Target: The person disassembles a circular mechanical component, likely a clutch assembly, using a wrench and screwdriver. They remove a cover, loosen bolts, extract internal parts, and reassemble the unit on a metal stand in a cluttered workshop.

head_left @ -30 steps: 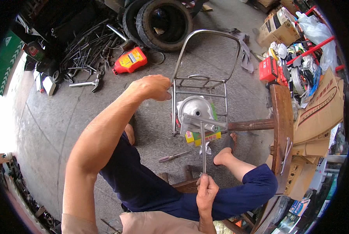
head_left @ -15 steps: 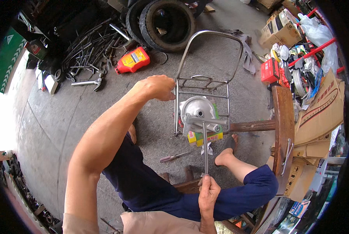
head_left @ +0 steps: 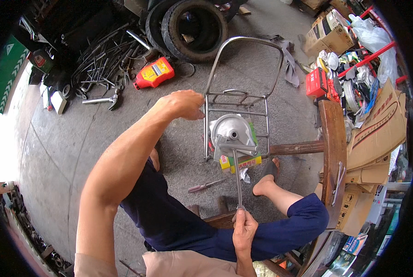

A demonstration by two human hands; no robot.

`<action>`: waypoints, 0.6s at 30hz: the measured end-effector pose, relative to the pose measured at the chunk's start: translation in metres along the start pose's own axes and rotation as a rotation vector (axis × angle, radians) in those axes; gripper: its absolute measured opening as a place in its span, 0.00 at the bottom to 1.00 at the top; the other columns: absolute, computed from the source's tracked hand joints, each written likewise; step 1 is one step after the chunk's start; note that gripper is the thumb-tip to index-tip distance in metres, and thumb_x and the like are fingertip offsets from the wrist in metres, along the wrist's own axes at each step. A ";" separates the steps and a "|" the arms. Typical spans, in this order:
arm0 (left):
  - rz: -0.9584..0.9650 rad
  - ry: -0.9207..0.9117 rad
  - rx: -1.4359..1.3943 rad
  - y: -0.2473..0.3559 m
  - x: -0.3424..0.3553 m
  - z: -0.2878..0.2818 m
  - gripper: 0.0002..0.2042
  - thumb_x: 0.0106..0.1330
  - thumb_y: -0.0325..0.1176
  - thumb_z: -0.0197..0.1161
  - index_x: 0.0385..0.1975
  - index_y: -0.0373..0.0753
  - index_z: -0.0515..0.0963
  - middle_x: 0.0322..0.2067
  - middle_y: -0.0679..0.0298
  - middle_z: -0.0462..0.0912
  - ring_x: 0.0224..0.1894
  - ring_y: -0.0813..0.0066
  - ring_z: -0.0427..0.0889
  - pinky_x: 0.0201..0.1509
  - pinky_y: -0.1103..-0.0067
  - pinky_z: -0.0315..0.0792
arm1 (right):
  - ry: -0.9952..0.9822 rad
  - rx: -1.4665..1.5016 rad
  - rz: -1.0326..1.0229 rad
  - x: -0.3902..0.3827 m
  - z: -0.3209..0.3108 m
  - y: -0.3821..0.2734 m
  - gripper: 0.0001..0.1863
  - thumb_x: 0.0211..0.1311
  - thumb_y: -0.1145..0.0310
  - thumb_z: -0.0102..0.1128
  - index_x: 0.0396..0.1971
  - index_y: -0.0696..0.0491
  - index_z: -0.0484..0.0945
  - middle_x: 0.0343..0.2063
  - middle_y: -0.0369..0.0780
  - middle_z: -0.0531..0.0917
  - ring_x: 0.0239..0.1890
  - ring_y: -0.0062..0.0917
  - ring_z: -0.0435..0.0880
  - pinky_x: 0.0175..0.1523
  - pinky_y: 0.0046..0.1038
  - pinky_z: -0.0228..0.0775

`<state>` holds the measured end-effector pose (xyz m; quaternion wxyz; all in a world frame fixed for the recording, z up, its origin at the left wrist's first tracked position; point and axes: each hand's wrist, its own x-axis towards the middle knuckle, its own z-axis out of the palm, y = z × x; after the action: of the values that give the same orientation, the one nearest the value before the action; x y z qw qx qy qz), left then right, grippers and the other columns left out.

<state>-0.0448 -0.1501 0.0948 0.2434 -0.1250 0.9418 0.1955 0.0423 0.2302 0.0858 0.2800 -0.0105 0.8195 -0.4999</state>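
A chromed metal rack (head_left: 267, 121) with a tall looped back stands on the ground in front of me. My left hand (head_left: 184, 104) is closed round its left upright; the fingertips are partly hidden. Within the rack's frame sits a round silver brake drum plate (head_left: 225, 125) with a hole at its centre and a metal arm across its lower part. From that arm a long thin metal rod (head_left: 238, 180) runs down toward me. My right hand (head_left: 245, 231) pinches the rod's near end, thumb on top, above my right thigh.
Beneath the plate lies a yellow and green box (head_left: 250, 164). A screwdriver (head_left: 204, 186) rests on the floor by my feet. On the right is a wooden stool (head_left: 332, 152) with flattened cardboard (head_left: 377, 129) beyond it. Tyres (head_left: 195, 30), a red bottle (head_left: 154, 73) and a hammer (head_left: 112, 100) lie farther off.
The rod's upper end and the arm on the plate have shifted slightly left against the rack. Both hands keep their hold, and the whole view has drifted a little.
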 end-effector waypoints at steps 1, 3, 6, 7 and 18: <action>-0.004 0.003 -0.006 0.001 -0.002 0.001 0.21 0.61 0.49 0.60 0.43 0.35 0.78 0.39 0.46 0.82 0.47 0.48 0.79 0.52 0.61 0.72 | 0.000 0.002 0.018 -0.001 -0.001 0.000 0.23 0.71 0.58 0.50 0.18 0.58 0.71 0.14 0.32 0.69 0.19 0.13 0.64 0.24 0.23 0.56; -0.005 -0.003 0.001 0.001 -0.002 0.002 0.21 0.61 0.49 0.60 0.43 0.35 0.78 0.39 0.46 0.82 0.47 0.47 0.79 0.51 0.61 0.72 | 0.002 0.031 0.041 -0.002 -0.001 -0.003 0.23 0.71 0.58 0.49 0.19 0.58 0.71 0.14 0.32 0.69 0.19 0.13 0.64 0.24 0.24 0.56; 0.009 -0.010 0.011 0.000 0.003 0.003 0.21 0.61 0.49 0.60 0.43 0.35 0.78 0.38 0.46 0.82 0.46 0.47 0.79 0.51 0.61 0.73 | 0.019 0.064 0.007 0.003 0.002 -0.010 0.22 0.71 0.58 0.48 0.19 0.58 0.71 0.14 0.31 0.68 0.18 0.13 0.63 0.23 0.24 0.55; 0.011 -0.006 0.002 0.000 0.001 0.002 0.21 0.61 0.49 0.60 0.43 0.35 0.78 0.38 0.46 0.82 0.46 0.47 0.79 0.51 0.61 0.73 | 0.028 0.050 -0.034 0.008 0.005 -0.005 0.22 0.72 0.58 0.48 0.19 0.57 0.71 0.14 0.31 0.68 0.18 0.13 0.62 0.23 0.23 0.54; 0.015 -0.004 -0.004 0.003 -0.001 -0.001 0.22 0.60 0.49 0.61 0.41 0.34 0.78 0.38 0.45 0.81 0.47 0.48 0.79 0.50 0.61 0.73 | 0.025 0.044 -0.072 0.015 0.007 -0.002 0.22 0.72 0.58 0.49 0.19 0.57 0.71 0.14 0.30 0.67 0.17 0.10 0.61 0.22 0.21 0.51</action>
<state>-0.0456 -0.1474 0.0966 0.2433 -0.1182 0.9418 0.1996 0.0322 0.2190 0.0788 0.2517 -0.0275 0.8109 -0.5276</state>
